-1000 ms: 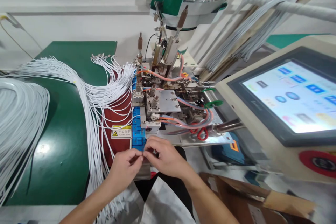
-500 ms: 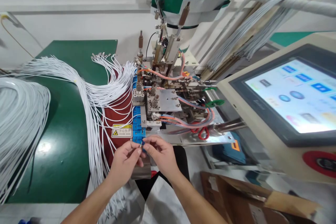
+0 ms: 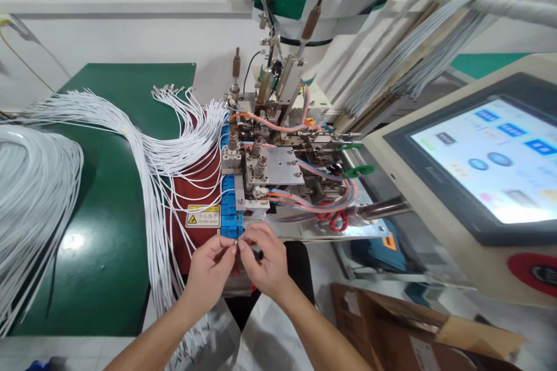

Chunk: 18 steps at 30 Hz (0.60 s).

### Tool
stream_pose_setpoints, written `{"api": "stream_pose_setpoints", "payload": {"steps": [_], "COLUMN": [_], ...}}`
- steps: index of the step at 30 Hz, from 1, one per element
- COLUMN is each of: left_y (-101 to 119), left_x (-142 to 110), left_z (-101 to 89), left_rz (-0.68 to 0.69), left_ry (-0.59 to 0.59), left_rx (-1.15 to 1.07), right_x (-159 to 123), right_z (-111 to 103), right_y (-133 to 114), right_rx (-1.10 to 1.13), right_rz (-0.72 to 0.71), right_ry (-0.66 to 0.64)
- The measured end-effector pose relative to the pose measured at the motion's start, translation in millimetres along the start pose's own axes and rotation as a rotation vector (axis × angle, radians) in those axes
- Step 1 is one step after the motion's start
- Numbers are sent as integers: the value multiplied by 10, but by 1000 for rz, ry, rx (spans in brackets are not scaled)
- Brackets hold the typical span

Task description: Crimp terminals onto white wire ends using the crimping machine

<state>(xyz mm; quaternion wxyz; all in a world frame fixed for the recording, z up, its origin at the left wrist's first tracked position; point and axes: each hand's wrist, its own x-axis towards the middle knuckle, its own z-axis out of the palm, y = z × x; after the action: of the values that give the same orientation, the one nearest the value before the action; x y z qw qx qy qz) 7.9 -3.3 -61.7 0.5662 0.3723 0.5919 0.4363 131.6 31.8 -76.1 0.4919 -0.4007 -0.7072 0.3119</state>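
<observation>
My left hand [image 3: 212, 269] and my right hand [image 3: 264, 258] meet fingertip to fingertip at the near end of the machine. Both are closed in a pinch around something tiny, mostly hidden by the fingers. Just beyond them runs a row of blue wire holders [image 3: 230, 203] along the machine's left side. White cables [image 3: 198, 148] lead from the left into those holders, and a long bundle of the same cables [image 3: 150, 214] hangs down beside my left forearm. A yellow and white warning label [image 3: 203, 216] lies on the red plate [image 3: 191, 185] left of the holders.
The wire-processing machine [image 3: 276, 165] stands ahead, with a green-lined feeder bowl [image 3: 322, 8] behind. A touchscreen panel [image 3: 487, 156] juts in at right. Looped white cables [image 3: 39, 185] lie on the green table [image 3: 108, 232]. A cardboard box [image 3: 391, 324] is at lower right.
My fingertips have drawn closer together over the small item, and my right fingers are more curled. The rest of the scene has shifted only slightly with the camera.
</observation>
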Motion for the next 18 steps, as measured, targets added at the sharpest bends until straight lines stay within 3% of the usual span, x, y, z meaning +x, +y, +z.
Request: {"api": "stream_pose_setpoints", "payload": {"steps": [8,13,18], "left_y": [34,-4,81], "left_x": [-32,-41,-29], "left_z": [36,11,-108], "left_rz": [34,59,232], "left_ry": [2,-24,-161], "left_rx": [82,252,628], "right_x": [52,83,176], "right_z": [-121,-210,-346], "right_y": [-16,-62,-107], "right_rx": [13,-64,-162], "right_rz": [39,104,100], "right_ry": [-130,-233,-506]}}
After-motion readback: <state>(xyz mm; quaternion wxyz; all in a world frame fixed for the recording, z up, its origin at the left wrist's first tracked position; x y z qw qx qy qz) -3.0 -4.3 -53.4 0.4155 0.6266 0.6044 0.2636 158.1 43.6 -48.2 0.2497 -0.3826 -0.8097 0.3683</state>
